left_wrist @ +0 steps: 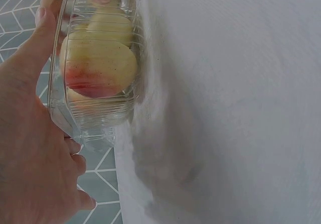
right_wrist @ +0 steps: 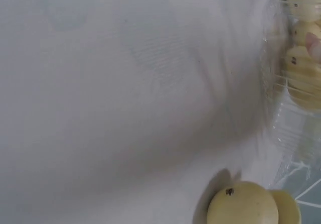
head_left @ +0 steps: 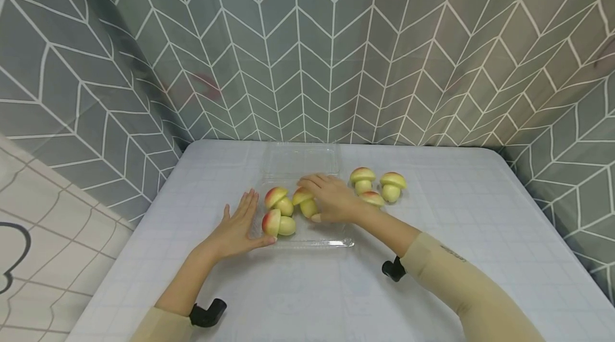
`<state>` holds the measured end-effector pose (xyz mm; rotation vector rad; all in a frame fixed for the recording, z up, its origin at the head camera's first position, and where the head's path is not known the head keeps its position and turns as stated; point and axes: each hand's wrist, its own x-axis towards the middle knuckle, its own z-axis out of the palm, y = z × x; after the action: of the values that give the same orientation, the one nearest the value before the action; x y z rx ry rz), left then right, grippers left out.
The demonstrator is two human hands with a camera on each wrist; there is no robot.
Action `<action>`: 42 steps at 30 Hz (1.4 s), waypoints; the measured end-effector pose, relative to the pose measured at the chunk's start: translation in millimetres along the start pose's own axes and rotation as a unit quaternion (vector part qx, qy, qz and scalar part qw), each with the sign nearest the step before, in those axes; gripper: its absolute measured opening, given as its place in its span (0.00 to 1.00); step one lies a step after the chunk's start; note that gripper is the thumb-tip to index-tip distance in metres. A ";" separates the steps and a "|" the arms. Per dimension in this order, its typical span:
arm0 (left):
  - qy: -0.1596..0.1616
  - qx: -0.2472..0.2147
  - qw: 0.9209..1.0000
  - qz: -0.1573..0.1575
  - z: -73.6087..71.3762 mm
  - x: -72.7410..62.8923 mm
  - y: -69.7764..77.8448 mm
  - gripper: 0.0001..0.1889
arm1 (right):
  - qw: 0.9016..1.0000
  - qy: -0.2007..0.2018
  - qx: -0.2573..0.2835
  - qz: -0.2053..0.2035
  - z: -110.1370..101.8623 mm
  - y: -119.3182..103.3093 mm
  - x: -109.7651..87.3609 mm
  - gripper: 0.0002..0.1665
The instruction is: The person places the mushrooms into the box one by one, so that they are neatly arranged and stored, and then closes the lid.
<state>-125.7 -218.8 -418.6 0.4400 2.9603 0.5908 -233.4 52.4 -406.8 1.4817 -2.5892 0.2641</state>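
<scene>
A clear plastic clamshell box (head_left: 317,242) lies with its lid (head_left: 301,159) folded back, away from me. Inside its left half sit two yellow toy mushrooms with red-tinged caps, an upper mushroom (head_left: 283,204) and a lower mushroom (head_left: 287,225). My left hand (head_left: 231,232) rests along the box's left side, fingers straight, thumb at the front left corner; the left wrist view has it against the ribbed wall (left_wrist: 103,112). Over the box, my right hand (head_left: 336,200) grips a third mushroom (head_left: 307,207), fingers at the cap and thumb near the stem.
To the right of the box, several more mushrooms stand on the white-covered table (head_left: 298,299): a back mushroom (head_left: 362,177), a right mushroom (head_left: 392,187) and one mushroom (head_left: 372,199) partly behind my right forearm. A grey patterned curtain (head_left: 312,64) hangs behind the table.
</scene>
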 end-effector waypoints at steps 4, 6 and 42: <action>-0.001 -0.001 1.000 -0.001 0.1 -0.1 0.7 0.62 | 0.999 0.027 0.021 0.018 -8.0 1.6 -8.6 0.53; 0.000 -0.001 1.000 -0.001 0.1 -0.2 0.9 0.62 | 0.998 0.042 0.028 0.028 -12.0 3.2 -14.1 0.54; 0.004 -0.009 1.000 0.002 -1.2 -0.6 1.1 0.62 | 0.977 0.205 0.021 0.045 -35.6 39.3 -106.7 0.52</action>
<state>-125.0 -218.4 -417.1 0.4440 2.9609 0.6196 -212.4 169.4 -398.0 1.1715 -2.3285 0.5720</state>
